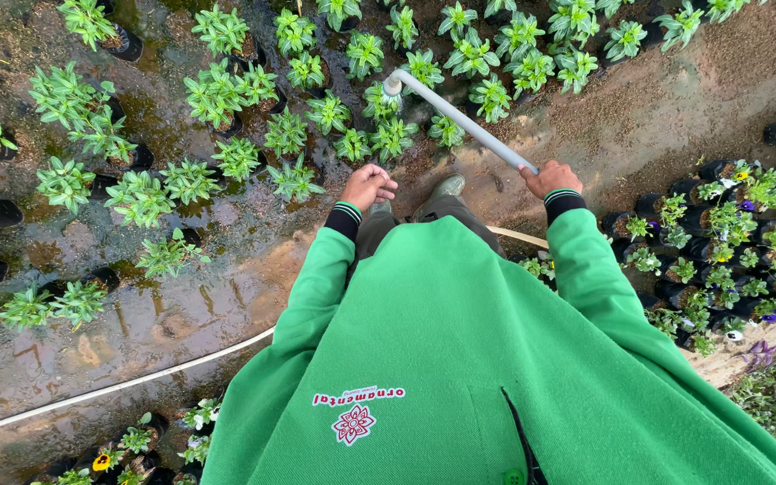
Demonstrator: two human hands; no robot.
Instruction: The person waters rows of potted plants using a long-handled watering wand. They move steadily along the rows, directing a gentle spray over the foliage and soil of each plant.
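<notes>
The right hand (pixel 550 178) closes its grip around the near end of a long grey watering pipe (pixel 460 117); the fingers wrap the pipe fully, so the grip is narrow and loaded. From this grip the pipe runs forward and to the left, ending at a bent nozzle (pixel 393 84) that sits over a group of small green potted plants (pixel 379 135). The left hand (pixel 368 187) hangs beside the grip, well apart from the pipe; its fingers are curled into a loose fist and hold nothing visible. Both hands emerge from the dark striped cuffs of a green jacket (pixel 442 359), which fills the lower part of the view below the grip. Between the two hands, a shoe (pixel 446 187) stands on the ground. The ground (pixel 163 314) to the left of the grip is wet and muddy, with shallow standing water among more potted plants in black pots. A thin pale hose (pixel 119 386) lies across this wet ground, far to the lower left of the grip. To the right of the grip, a dense block of flowering plants (pixel 738 242) in black pots shows yellow and purple blooms. Drier brown soil (pixel 657 108) lies ahead of the grip on the right.
</notes>
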